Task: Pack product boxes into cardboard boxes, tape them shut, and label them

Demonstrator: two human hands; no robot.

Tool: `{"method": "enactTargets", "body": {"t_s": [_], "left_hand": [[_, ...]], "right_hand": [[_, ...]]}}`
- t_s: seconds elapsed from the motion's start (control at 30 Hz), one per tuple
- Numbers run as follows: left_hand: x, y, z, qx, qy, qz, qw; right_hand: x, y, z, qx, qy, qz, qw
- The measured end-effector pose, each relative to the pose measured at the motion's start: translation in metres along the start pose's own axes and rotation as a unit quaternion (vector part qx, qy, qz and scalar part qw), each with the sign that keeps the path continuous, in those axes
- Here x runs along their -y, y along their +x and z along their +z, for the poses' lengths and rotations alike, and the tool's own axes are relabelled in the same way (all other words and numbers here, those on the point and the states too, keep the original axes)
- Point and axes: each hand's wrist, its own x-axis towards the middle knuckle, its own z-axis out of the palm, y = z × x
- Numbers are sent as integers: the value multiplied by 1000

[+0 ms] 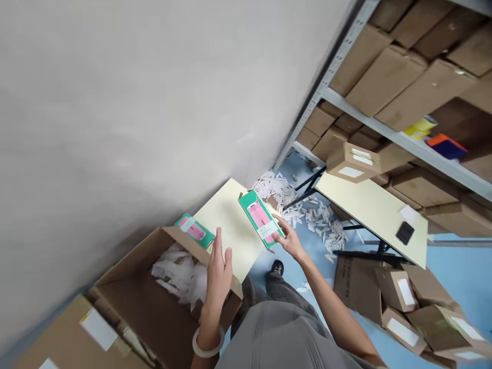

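- The right hand (pixel 289 240) is gripping a green and pink box (pixel 255 215) by the end closest to the palm. The thumb is pressing on the front and the fingers are going behind, probably so it won't slip and its picture can show.
- The left hand (pixel 219 274) is holding nothing; its fingers are sticking out straight. I can't tell if it is touching the big brown carton (pixel 128 302) just beside it.
- Just past the left hand, a second green and pink box (pixel 188 225) is lying on the pale surface (pixel 226 210), maybe for easy reach.
- White stuffing (pixel 175 269) is sitting inside the carton beside the left hand, perhaps as a soft bed.
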Motion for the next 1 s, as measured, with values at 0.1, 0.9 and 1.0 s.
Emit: {"method": "enactTargets", "body": {"t_s": [0.1,0.9,1.0], "left_hand": [[-24,8,41,62,-40,21,997],[-191,-21,424,381,2,87,920],[-199,-4,463,414,-15,58,908]], "right_hand": [[2,-40,-34,-30,34,-15,999],[-56,-179,-354,-206,120,28,971],[-63,-177,-376,-248,115,48,961]]}}
